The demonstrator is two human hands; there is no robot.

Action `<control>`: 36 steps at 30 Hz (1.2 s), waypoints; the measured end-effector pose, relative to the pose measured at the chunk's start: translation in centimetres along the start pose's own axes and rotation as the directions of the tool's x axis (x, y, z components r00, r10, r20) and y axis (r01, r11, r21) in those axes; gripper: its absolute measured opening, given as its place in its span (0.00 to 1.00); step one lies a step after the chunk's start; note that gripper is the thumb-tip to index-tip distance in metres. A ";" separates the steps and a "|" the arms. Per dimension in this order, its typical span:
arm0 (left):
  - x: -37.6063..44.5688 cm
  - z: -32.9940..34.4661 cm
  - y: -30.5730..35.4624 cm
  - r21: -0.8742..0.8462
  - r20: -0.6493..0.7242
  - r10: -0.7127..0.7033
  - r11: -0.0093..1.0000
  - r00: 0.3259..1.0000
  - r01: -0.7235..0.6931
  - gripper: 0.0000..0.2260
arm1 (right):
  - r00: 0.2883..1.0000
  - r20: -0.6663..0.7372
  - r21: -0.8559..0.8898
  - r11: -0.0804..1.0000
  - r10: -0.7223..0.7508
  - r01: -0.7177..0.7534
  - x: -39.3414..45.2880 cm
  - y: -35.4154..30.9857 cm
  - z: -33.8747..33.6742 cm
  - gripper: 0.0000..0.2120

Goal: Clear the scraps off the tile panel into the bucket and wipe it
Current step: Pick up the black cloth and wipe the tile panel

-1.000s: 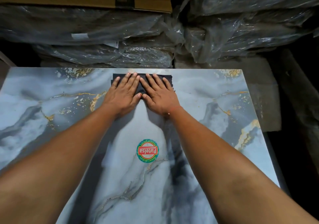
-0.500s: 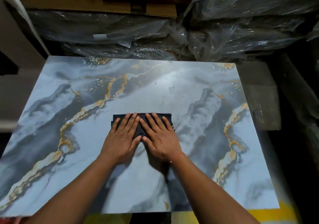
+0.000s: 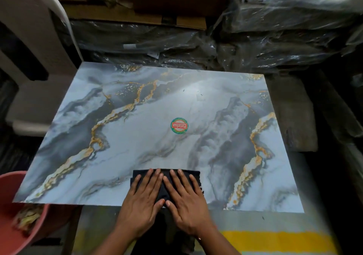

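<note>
A marble-patterned tile panel in grey, white and gold lies flat in front of me, with a round red and green sticker near its middle. A folded black cloth sits at the panel's near edge. My left hand and my right hand press flat on the cloth side by side, fingers straight and pointing away from me. A pink bucket stands at the lower left, below the panel's corner, with pale scraps inside. A few tiny dark specks lie on the far part of the panel.
A white plastic chair stands at the left. Plastic-wrapped bundles and cardboard boxes are stacked behind the panel. A concrete block lies at the right. A yellow-striped surface shows below the panel.
Both hands have dragged the black cloth from the panel's far edge back toward me to its near edge. The view has pulled back, showing the bucket and chair.
</note>
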State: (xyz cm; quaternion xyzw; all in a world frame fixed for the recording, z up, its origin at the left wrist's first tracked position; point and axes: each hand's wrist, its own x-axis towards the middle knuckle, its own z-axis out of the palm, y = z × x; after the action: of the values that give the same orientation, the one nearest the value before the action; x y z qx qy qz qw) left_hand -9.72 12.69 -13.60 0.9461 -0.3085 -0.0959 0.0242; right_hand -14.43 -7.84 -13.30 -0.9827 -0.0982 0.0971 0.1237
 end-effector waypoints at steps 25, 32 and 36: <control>31.9 -5.6 -21.5 0.004 0.046 0.024 1.000 0.999 -0.024 0.36 | 0.996 -0.082 -0.118 0.992 0.027 -0.037 36.1 8.3 -5.4 0.32; 41.6 -8.2 -27.2 0.007 0.052 0.046 0.999 0.998 -0.047 0.33 | 0.995 -0.063 -0.113 0.990 0.079 -0.086 46.8 10.7 -8.4 0.32; 43.4 -9.1 -28.5 0.020 0.077 0.057 0.998 0.995 -0.059 0.33 | 0.996 -0.019 -0.103 0.990 0.091 -0.092 49.0 10.8 -9.6 0.32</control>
State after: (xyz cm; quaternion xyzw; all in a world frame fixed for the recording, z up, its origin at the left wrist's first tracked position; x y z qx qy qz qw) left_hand 42.96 10.08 -14.93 0.9326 -0.3376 -0.1276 0.0047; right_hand 36.60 -9.62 -15.18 -0.9919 -0.0571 0.0902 0.0687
